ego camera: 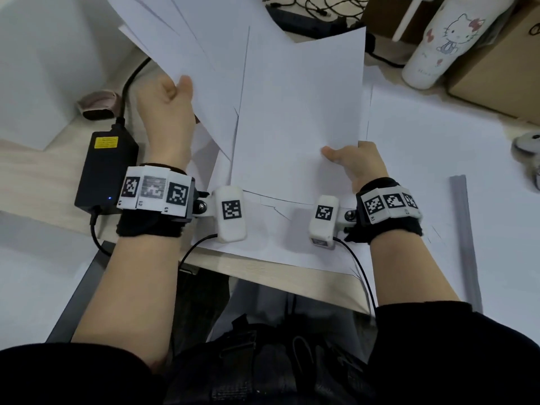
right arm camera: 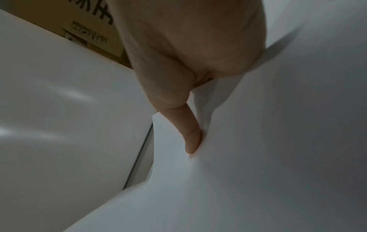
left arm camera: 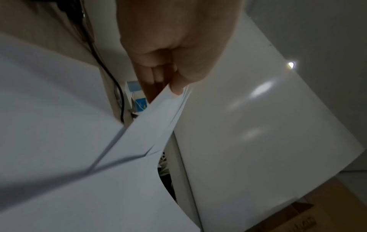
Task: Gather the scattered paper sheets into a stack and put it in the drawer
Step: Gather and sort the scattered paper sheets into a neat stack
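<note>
My left hand (ego camera: 172,103) pinches the near edge of a fanned bundle of white sheets (ego camera: 187,33) lifted off the desk; in the left wrist view the thumb (left arm camera: 178,84) presses on that bundle (left arm camera: 155,119). My right hand (ego camera: 356,165) pinches the lower right corner of one raised white sheet (ego camera: 298,112), thumb on top. In the right wrist view a finger (right arm camera: 188,133) lies under that sheet (right arm camera: 258,141). More white sheets (ego camera: 292,247) lie flat on the desk beneath both hands. No drawer shows.
A black power adapter (ego camera: 102,168) with its cable sits left of my left wrist. A pink object (ego camera: 99,105) lies behind it. A white cartoon-printed bottle (ego camera: 438,45) and a cardboard box (ego camera: 502,62) stand at the back right. A grey strip (ego camera: 464,238) lies right.
</note>
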